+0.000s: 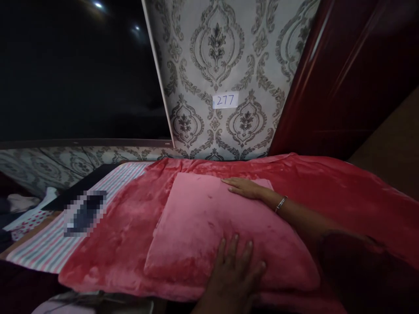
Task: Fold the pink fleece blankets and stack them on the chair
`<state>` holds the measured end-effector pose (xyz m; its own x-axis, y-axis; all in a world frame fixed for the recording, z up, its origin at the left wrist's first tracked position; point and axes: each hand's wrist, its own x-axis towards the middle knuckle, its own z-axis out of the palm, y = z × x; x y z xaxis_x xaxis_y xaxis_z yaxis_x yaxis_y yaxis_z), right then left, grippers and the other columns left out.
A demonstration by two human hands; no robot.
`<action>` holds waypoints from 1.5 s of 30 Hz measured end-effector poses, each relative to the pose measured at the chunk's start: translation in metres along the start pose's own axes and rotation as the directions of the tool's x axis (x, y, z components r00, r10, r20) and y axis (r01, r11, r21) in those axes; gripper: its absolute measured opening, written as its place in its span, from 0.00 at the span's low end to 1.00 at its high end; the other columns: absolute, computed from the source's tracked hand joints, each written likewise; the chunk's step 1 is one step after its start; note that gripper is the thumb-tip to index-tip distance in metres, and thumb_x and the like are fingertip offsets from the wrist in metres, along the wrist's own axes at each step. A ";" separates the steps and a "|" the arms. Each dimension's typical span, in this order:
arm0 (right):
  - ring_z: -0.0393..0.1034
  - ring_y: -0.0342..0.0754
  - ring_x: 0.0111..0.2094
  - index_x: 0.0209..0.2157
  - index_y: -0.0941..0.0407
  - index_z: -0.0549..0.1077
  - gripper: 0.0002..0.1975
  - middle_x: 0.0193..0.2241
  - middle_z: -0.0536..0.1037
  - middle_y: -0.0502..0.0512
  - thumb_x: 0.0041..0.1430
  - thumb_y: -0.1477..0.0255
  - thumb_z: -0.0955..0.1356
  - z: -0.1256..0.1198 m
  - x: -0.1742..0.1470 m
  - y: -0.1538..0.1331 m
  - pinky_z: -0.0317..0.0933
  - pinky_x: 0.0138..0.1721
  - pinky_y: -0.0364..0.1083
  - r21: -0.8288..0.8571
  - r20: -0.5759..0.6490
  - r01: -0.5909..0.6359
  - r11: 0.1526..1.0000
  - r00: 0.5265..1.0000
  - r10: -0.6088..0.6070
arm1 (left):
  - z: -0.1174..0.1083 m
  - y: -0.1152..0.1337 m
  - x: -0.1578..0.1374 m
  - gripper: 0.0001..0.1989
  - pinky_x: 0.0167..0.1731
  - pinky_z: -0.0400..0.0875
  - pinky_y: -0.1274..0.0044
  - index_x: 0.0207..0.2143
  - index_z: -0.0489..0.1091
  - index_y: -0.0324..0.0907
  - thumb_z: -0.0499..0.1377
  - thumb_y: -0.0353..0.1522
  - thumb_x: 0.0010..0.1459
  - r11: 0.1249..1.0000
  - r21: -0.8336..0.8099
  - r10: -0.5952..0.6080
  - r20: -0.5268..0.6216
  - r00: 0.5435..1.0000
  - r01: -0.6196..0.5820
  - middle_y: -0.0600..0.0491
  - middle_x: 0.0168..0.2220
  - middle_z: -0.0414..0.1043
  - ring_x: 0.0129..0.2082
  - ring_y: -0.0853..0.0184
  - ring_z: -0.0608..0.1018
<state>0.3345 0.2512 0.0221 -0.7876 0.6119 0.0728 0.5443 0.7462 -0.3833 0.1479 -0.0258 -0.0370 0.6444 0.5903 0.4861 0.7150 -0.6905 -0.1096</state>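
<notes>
A folded pink plush blanket (196,213) lies on a larger red plush blanket (111,226) spread over the surface beneath. My left hand (234,270) rests palm down on the near part of the folded blanket, its fingers spread. Toward the far right edge of the same blanket, my right hand (245,187) lies flat with the fingers stretched out. A silver bracelet (281,203) circles the right wrist. Neither hand grips the cloth; both press on its top. The folded blanket has a rounded right side and a straighter left side.
Left of the red blanket, a striped cloth (42,248) carries a dark pixelated object (85,213). A large dark screen (78,74) hangs behind at left. Patterned wallpaper (216,56) bears a paper label (225,100) reading 277. Dark red glossy furniture (327,87) stands at right.
</notes>
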 end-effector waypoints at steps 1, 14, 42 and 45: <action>0.52 0.56 0.69 0.71 0.49 0.55 0.36 0.69 0.58 0.55 0.69 0.46 0.54 0.002 0.002 0.004 0.44 0.70 0.60 0.018 -0.015 -0.010 1.000 1.000 0.010 | 0.002 0.000 0.000 0.39 0.68 0.28 0.49 0.69 0.54 0.50 0.61 0.49 0.59 1.000 0.016 0.007 -0.009 1.000 -0.007 0.45 0.75 0.39 0.73 0.42 0.41; 0.54 0.58 0.68 0.70 0.51 0.57 0.37 0.68 0.60 0.55 0.68 0.46 0.56 0.005 0.000 0.006 0.46 0.69 0.60 0.039 -0.088 -0.030 0.999 0.996 0.033 | -0.017 0.004 0.002 0.39 0.67 0.43 0.48 0.71 0.49 0.55 0.61 0.43 0.62 0.991 -0.107 -0.071 0.126 0.990 0.085 0.52 0.75 0.35 0.73 0.46 0.42; 0.47 0.56 0.71 0.72 0.49 0.51 0.37 0.71 0.54 0.56 0.69 0.45 0.53 0.024 0.074 -0.037 0.44 0.69 0.59 -0.025 0.074 0.037 0.999 0.997 -0.035 | -0.018 -0.032 -0.018 0.37 0.67 0.21 0.50 0.70 0.54 0.51 0.58 0.50 0.62 0.980 0.070 -0.190 0.039 0.981 0.187 0.45 0.74 0.42 0.73 0.46 0.43; 0.47 0.57 0.71 0.71 0.49 0.54 0.38 0.70 0.57 0.54 0.68 0.44 0.53 0.028 0.076 -0.030 0.44 0.69 0.59 -0.004 0.033 0.036 0.999 0.999 -0.036 | -0.017 -0.032 -0.018 0.38 0.67 0.20 0.50 0.70 0.54 0.50 0.58 0.50 0.61 0.980 0.068 -0.189 0.037 0.981 0.186 0.45 0.74 0.41 0.73 0.46 0.41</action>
<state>0.2501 0.2681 0.0133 -0.8157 0.5758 0.0556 0.5169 0.7686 -0.3768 0.1087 -0.0218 -0.0278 0.5075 0.7250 0.4656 0.8391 -0.5387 -0.0757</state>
